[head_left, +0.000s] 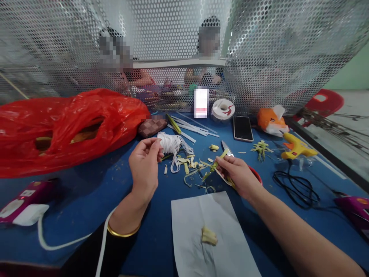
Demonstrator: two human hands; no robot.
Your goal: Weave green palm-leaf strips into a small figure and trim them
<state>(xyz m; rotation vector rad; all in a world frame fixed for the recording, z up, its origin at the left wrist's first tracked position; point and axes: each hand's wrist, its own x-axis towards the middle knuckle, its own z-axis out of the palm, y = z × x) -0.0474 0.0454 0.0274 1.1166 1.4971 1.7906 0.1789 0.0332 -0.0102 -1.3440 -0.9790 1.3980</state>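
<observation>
My left hand (145, 165) hovers over the blue table (86, 200), fingers curled, its fingertips pinching the white string bundle (173, 145). My right hand (238, 173) is closed on red-handled scissors (227, 150), whose blade tip pokes out above the fingers, and on a green-yellow leaf strip (215, 165). Cut leaf scraps (188, 165) lie scattered between the two hands. A white sheet of paper (213, 234) lies in front of me with a small folded leaf piece (209, 235) on it.
A red plastic bag (63, 127) fills the left. A phone (242, 128), tape roll (223, 109), orange figure (272, 121), yellow glue gun (296, 148) with black cord (296, 188), and checkered pouch (151, 126) lie about. Two people sit behind the perforated metal screen (259, 57).
</observation>
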